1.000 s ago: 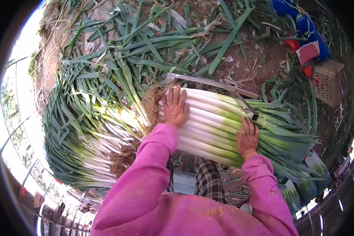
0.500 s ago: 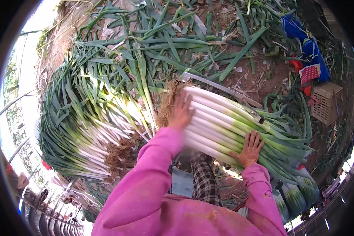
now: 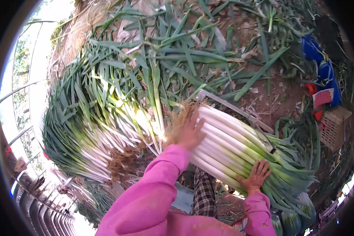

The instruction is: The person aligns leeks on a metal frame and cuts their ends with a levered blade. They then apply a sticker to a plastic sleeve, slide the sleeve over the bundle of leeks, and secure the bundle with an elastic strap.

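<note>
A row of leeks (image 3: 224,137) lies side by side in front of me, white shafts to the left and green leaves to the right. My left hand (image 3: 189,131) rests at the root end with its fingers spread, slightly blurred, touching the shafts beside the brown roots (image 3: 181,115). Lower right, my right hand (image 3: 255,176) lies flat with fingers apart on the shafts where they turn green. Along the far side of the row runs a metal bar (image 3: 234,109). A small dark fitting (image 3: 272,149) shows near the leaves.
A large pile of leeks (image 3: 94,137) lies at left, roots toward me. Cut leaves (image 3: 185,53) litter the soil beyond. At right are a blue cloth-like item (image 3: 327,78) and a plastic crate (image 3: 335,128). Leek bundles (image 3: 299,216) stand lower right.
The whole view has shifted, so the scene sits lower and further right. Both hands remain on the leeks, with the left still at the root end.
</note>
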The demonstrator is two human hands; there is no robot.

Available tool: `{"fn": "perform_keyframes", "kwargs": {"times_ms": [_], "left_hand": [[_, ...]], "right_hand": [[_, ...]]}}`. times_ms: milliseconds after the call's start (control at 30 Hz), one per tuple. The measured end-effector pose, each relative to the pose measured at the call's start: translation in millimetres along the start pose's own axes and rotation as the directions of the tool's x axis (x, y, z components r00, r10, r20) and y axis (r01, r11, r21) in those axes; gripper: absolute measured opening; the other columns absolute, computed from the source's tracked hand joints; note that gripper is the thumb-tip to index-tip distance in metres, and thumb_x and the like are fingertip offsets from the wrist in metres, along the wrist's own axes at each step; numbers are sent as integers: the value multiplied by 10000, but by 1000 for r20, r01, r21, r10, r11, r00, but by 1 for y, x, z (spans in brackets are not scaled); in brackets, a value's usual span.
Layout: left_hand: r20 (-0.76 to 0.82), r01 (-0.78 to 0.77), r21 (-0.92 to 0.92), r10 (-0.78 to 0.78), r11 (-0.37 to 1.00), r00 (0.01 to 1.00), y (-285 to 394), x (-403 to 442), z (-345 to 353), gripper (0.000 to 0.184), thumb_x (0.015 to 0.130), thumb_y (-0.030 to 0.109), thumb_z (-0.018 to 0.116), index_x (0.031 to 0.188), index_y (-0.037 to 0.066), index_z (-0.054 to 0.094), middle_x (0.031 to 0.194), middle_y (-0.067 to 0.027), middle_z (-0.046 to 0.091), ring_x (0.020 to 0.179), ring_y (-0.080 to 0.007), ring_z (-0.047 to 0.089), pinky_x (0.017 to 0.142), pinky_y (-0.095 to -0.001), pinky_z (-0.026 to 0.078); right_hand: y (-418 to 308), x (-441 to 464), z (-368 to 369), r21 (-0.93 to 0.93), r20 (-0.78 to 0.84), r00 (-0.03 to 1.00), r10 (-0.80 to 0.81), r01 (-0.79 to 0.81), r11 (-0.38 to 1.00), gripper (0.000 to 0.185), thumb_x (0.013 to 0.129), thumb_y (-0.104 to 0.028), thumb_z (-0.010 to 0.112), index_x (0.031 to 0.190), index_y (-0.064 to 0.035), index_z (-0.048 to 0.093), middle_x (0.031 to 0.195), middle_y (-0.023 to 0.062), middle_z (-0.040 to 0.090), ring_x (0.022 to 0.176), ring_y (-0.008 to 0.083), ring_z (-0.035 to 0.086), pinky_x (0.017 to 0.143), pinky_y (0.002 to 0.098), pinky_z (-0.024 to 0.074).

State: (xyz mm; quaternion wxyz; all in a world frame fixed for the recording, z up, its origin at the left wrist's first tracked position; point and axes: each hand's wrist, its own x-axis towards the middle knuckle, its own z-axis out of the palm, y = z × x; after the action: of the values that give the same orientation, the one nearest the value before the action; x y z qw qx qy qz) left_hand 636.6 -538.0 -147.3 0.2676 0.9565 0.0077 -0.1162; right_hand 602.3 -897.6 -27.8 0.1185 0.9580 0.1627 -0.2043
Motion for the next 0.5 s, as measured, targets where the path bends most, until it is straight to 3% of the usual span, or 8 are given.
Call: {"fn": "perform_keyframes", "kwargs": {"times_ms": [33,67,200,300,367,433,500], "left_hand": [[47,15,11,-15,1000,999,3,-14,-1,634,849,373,582,1407,151,379,1520,-158,151,1387,-401,148,1118,-498,222],[64,57,-167,-47,984,997,5,-18,-3,637,852,375,581,1415,164,371,1534,-144,117,1398,-397,109,1124,-498,207],[-29,3,-174,-8,985,1000,5,-17,0,638,858,368,577,1427,183,356,1545,-118,91,1417,-357,57,1126,-494,201],[111,135,-91,-124,987,986,9,-17,-5,670,821,348,613,1420,184,363,1520,-155,179,1398,-383,139,1118,-514,170],[5,49,-134,-49,990,999,7,-17,1,682,827,369,606,1429,183,346,1520,-152,184,1403,-353,147,1117,-507,178],[24,92,3,-92,996,995,12,-17,-8,666,783,324,654,1386,159,424,1503,-153,230,1369,-396,216,1111,-509,217],[-150,-92,-33,86,995,985,-4,-13,11,656,783,317,645,1374,135,425,1494,-177,235,1351,-443,215,1098,-529,225]], "right_hand": [[-2,-12,6,-17,-9,1000,-7,7,1000,1095,641,-727,593,1405,-12,272,1531,187,113,1400,425,77,1071,656,43],[-3,-11,6,26,-71,997,-22,24,999,1046,664,-687,599,1402,-21,272,1528,190,125,1394,435,99,1070,659,43],[-5,-11,-10,10,12,1000,4,-5,1000,1014,681,-665,596,1414,-47,267,1524,190,139,1401,426,71,1074,653,27],[-10,-8,-14,44,76,995,60,-64,997,1018,683,-669,591,1423,-51,265,1524,174,147,1407,411,62,1076,650,20],[-7,-9,-14,31,174,981,84,-91,995,1027,684,-681,580,1431,-53,259,1532,161,140,1414,394,52,1076,647,17],[-2,-14,-2,76,61,998,28,-33,997,1007,686,-681,575,1425,-61,284,1532,153,150,1414,383,71,1071,644,36],[4,-6,11,81,-34,999,33,-30,996,984,690,-676,571,1424,-81,297,1536,142,150,1415,373,85,1067,641,56]]}}
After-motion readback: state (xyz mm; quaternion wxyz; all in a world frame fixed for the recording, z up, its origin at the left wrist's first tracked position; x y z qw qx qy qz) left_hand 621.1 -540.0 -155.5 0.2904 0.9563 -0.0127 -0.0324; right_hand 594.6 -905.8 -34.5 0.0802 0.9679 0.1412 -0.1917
